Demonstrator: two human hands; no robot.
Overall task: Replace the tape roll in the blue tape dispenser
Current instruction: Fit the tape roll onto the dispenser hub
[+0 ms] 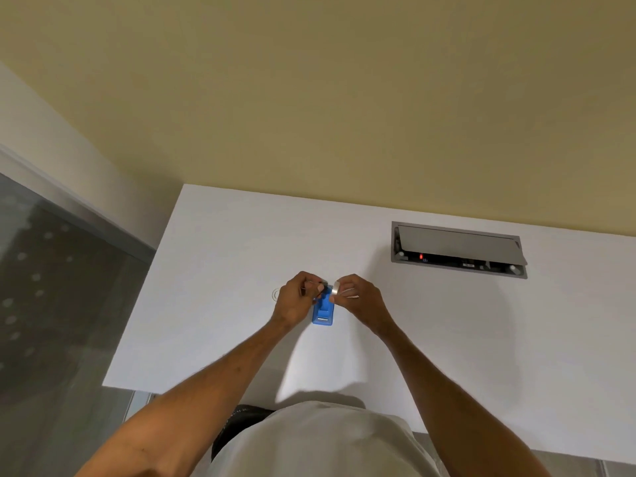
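Observation:
The blue tape dispenser [323, 313] stands on the white table [220, 256], its cutter end toward me. Just above its far end my right hand [358, 297] pinches a pale tape roll [335, 288] between thumb and fingers. My left hand [298, 299] is closed on a small dark piece [322, 286], apparently the dispenser's core, held close to the roll's left side. A clear ring-shaped roll [276, 295] lies flat on the table, partly hidden behind my left hand.
A grey flip-up socket box [457, 251] with a red light is set into the table at the back right. A beige wall rises behind the table. The table's left edge drops to a dark floor [51, 287].

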